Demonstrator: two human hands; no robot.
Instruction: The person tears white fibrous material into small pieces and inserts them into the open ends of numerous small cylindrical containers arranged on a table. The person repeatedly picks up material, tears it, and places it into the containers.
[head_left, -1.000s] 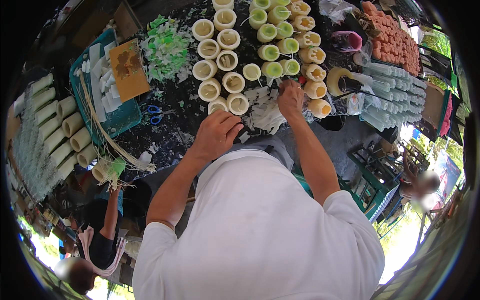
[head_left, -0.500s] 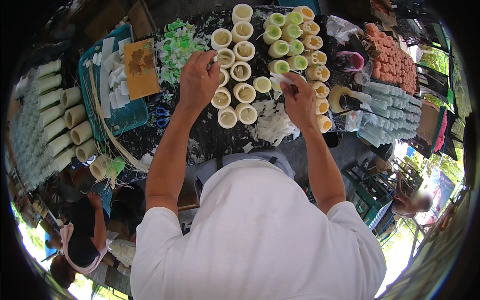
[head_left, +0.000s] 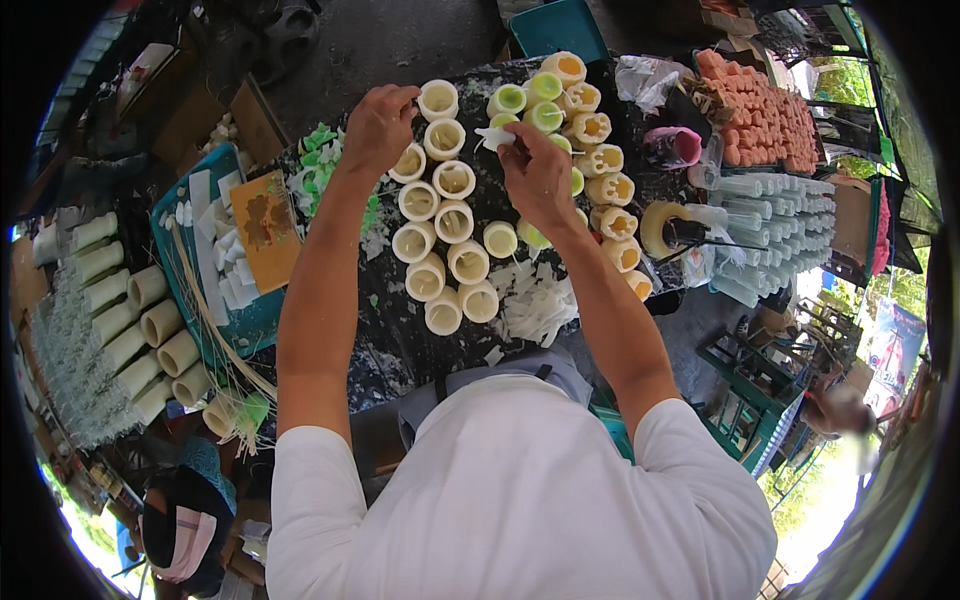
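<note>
Two uneven columns of hollow cream candles (head_left: pixel 454 179) stand upright on the dark table in front of me, wicks showing inside some. My left hand (head_left: pixel 381 130) reaches to the farthest cream candle (head_left: pixel 438 100), fingers pinched together at its rim; anything between the fingertips is too small to make out. Between the candle groups, my right hand (head_left: pixel 540 172) is closed on thin white flakes (head_left: pixel 492 138) that stick out past its thumb. Its fingers are beside the green-centred candles (head_left: pixel 507 98), and its forearm hides several of them. A heap of similar white flakes (head_left: pixel 535 303) lies nearer to me.
Orange-centred candles (head_left: pixel 602 159) line the right side. Green scraps (head_left: pixel 320 165) lie by my left forearm, near a teal tray (head_left: pixel 265 325) with white blocks and an orange-brown board (head_left: pixel 265 230). Clear glass cylinders (head_left: pixel 765 225) and salmon-coloured pieces (head_left: pixel 755 110) are stacked farther right.
My left hand has moved from mid-column to the farthest candle. My right hand has shifted left and farther out, still holding white flakes. The view has tilted, so the table appears lower.
</note>
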